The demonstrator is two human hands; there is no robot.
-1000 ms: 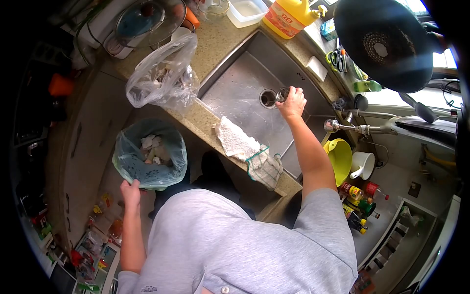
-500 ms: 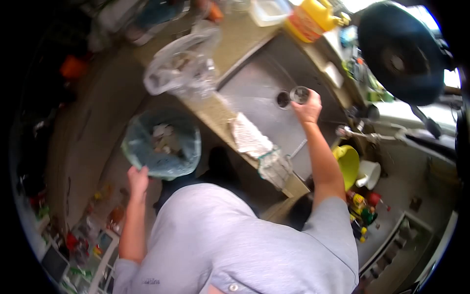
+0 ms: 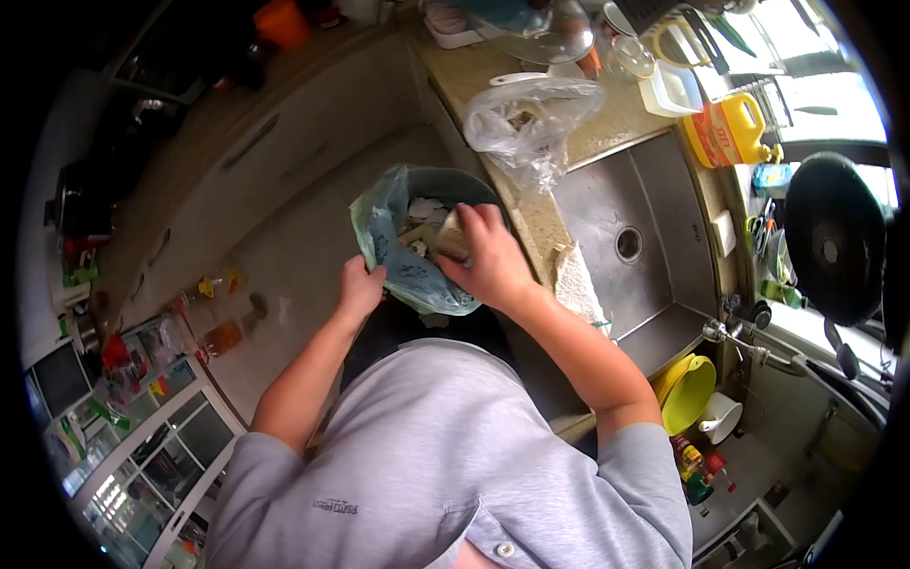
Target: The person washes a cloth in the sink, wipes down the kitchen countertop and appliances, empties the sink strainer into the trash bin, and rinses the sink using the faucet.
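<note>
The left hand (image 3: 361,287) pinches the lower-left rim of a thin, wrinkled green bag (image 3: 428,288); at its mouth's right edge, the right hand (image 3: 495,258) grips a small cylindrical cup (image 3: 453,239). Rightward, crumpled clear plastic (image 3: 536,128) lies by the steel sink (image 3: 607,194)'s left corner, and a yellow jug (image 3: 746,114), its orange-red label illegible, stands by the top corner.

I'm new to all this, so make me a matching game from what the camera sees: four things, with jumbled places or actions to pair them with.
Things:
1. Left hand
2. Right hand
3. Clear plastic bag
4. Drain

Places or actions:
A. In the floor of the metal sink
B. Gripping the edge of the green bag
C. Lying on the counter
D. Holding a cup-shaped object at the green bag's opening

Right pairs: 1-B, 2-D, 3-C, 4-A
</note>
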